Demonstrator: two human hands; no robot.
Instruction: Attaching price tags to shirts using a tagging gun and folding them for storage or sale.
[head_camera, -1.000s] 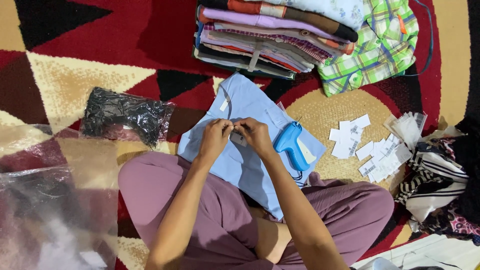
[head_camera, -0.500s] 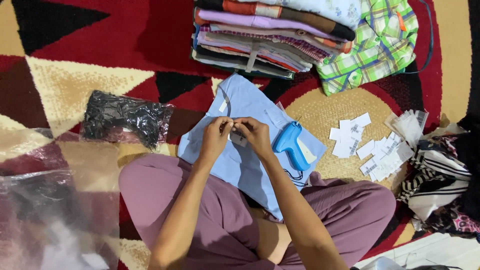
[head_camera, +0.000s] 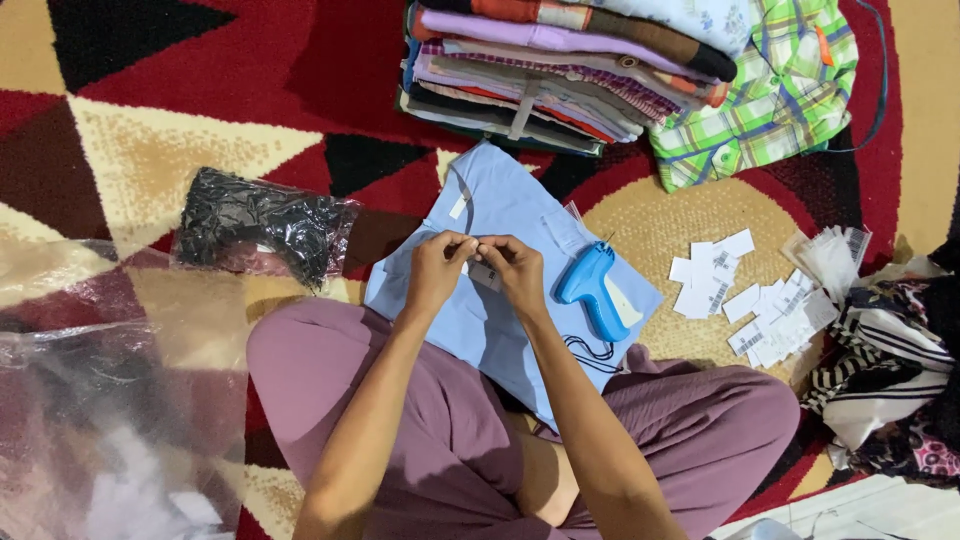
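Left hand (head_camera: 438, 268) & right hand (head_camera: 517, 272) both pinch closed on small paper tag (head_camera: 486, 276) over light blue shirt (head_camera: 500, 215); blue tag gun (head_camera: 597, 290) lies just beside right hand.

Whatever the left hand (head_camera: 437, 268) and right hand (head_camera: 517, 270) are pinching is mostly covered by the fingers, only a sliver of tag (head_camera: 487, 277) peeks out; its print is too small to read; the shirt (head_camera: 500, 215) runs under both forearms and the lap; the clothes stack (head_camera: 560, 70) is cut off at the top edge; the plastic sheet (head_camera: 90, 420) at bottom left is blurry.
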